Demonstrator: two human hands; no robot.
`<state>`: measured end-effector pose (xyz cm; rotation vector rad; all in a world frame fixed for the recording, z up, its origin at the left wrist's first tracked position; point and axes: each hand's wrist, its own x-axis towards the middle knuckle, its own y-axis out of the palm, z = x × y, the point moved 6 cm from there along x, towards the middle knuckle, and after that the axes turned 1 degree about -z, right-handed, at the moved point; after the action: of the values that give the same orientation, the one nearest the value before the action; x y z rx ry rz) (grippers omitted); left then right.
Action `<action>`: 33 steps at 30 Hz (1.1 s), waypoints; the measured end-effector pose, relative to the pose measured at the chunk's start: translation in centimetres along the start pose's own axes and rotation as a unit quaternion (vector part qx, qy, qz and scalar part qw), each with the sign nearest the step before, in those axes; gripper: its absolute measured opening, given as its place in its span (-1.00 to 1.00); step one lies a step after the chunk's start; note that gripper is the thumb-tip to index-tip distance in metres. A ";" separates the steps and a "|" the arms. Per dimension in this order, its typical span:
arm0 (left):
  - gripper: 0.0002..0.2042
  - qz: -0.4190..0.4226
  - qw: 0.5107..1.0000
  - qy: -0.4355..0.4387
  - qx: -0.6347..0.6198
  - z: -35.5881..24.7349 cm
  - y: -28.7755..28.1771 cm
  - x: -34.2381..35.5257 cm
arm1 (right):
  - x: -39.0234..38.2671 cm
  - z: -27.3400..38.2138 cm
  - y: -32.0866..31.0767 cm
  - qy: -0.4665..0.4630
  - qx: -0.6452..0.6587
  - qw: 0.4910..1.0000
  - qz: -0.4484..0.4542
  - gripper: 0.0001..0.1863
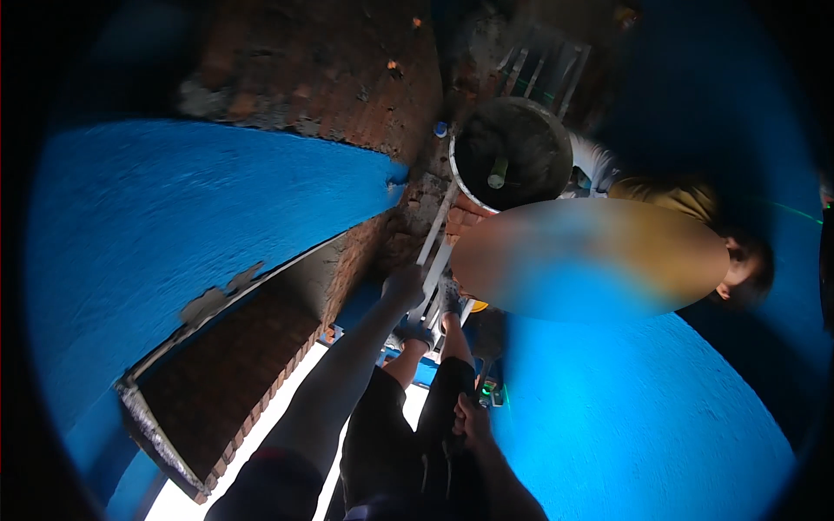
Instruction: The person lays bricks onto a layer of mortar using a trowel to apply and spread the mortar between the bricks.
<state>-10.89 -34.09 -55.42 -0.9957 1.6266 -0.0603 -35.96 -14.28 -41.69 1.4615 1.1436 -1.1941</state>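
- Hanging by the ladder (437, 267) in the head view: left grip (404, 285); whether it holds on, can't tell.
- Right grip (472, 421): fingers curled by the thigh (447, 395), contents unclear.
- Ladder, near the bucket (454, 174): likely stiff; best held by its rails.

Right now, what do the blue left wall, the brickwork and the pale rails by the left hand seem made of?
Blue left wall: probably painted plaster, slightly glossy; chipped edge shows grey. Brickwork: likely rough fired clay, by its reddish courses. Pale rails: smooth, straight, perhaps metal; painted wood is possible.
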 end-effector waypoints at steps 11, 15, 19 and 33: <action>-0.20 -0.275 0.948 0.118 0.104 -3.8 6.4 19.4 | 0.8 0.0 -0.6 0.019 0.100 0.991 -0.083 -0.75; -0.28 -0.280 0.952 0.038 0.115 -3.2 8.5 19.9 | 0.7 -0.1 -0.4 -0.006 0.128 0.989 -0.067 -0.75; -0.60 -0.297 0.886 0.220 0.281 -4.2 7.7 19.2 | 1.4 -1.4 -1.4 -0.044 0.127 0.988 -0.077 -0.85; -0.63 0.162 0.870 -0.090 -0.457 3.6 -5.3 -6.8 | 3.4 -2.9 -0.6 -0.087 0.055 0.992 -0.074 -0.64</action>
<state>-5.11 -31.58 -48.47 -1.3426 1.6211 1.0934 -35.78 -10.99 -44.70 1.3416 1.0960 -1.4789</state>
